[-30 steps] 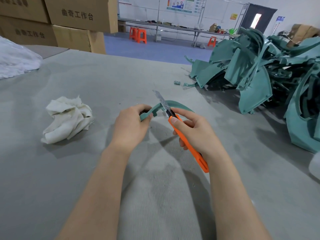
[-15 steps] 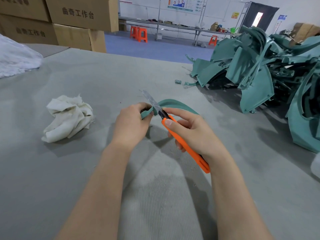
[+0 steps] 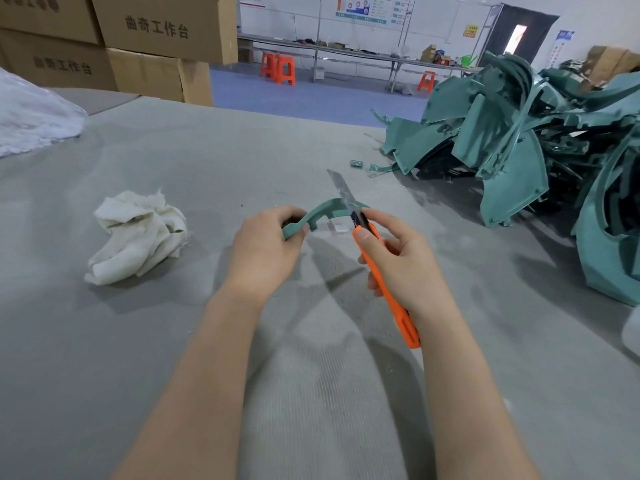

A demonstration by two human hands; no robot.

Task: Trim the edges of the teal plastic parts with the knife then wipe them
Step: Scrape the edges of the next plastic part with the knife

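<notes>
Gripping 1 end of a curved teal plastic strip [image 3: 322, 213], the left hand [image 3: 266, 251] has fingers and thumb curled round it and holds it above the grey ribbed table covering [image 3: 173, 341] at the centre of the frame. The right hand [image 3: 405, 268] is wrapped round the orange plastic handle of a snap-blade utility knife [image 3: 391, 296], with the thumb laid flat along the top of the handle near its black blade guide. The extended steel blade [image 3: 341, 188] points toward the top of the frame and crosses the right end of the strip, touching its edge. A small pale scrap [image 3: 338, 226] lies on the table just below the strip, between the 2 hands. At centre left, a crumpled white cotton cloth [image 3: 138, 237] rests on the table, well apart from both hands. At upper right, a large heap of teal plastic panels [image 3: 519, 150] sits on the table; a small teal offcut [image 3: 356, 163] lies near its left margin. At upper left stand stacked brown cardboard boxes [image 3: 156, 32] printed with dark characters, with a white fibrous mass [image 3: 31, 116] below them at the left edge. Orange plastic stools [image 3: 278, 69] stand on the blue floor at top centre.
</notes>
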